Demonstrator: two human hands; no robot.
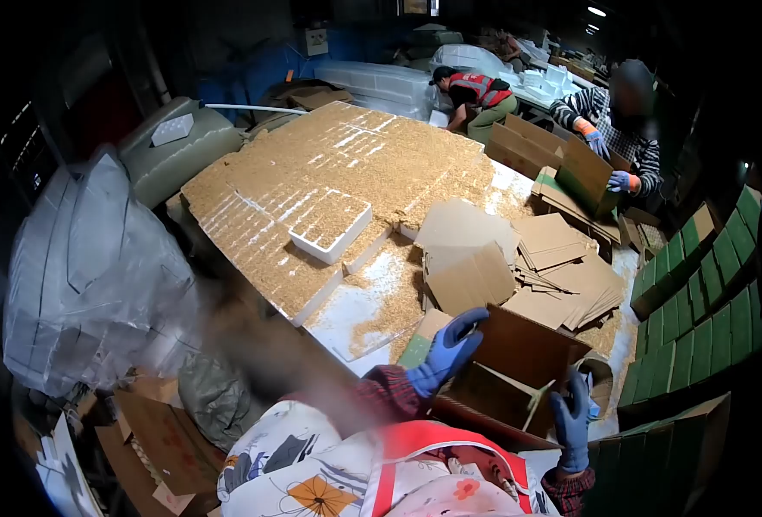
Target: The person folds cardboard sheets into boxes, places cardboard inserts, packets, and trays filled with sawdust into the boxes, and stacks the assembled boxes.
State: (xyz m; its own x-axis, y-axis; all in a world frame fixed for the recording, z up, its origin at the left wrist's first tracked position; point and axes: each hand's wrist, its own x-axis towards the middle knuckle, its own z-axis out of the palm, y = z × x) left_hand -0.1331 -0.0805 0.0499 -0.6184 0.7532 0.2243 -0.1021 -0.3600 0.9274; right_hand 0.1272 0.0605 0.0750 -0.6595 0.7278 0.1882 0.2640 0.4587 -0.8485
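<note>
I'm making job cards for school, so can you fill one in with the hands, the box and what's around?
Box: brown cardboard box, open, between both hands
Left hand: gloved in blue, at the box's left side
Right hand: gloved in blue, at its right side
Grip: tightness unclear
On the table: flat cardboard pieces, white tray
Far right: rows of green-sided boxes
Across: co-worker with another box

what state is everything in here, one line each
box, open on top, hands at both sides
left hand, gloved, on the box
right hand, gloved, on the box
white tray, filled with golden bits
cardboard, flat, loosely piled
green boxes, lined up in rows
</note>
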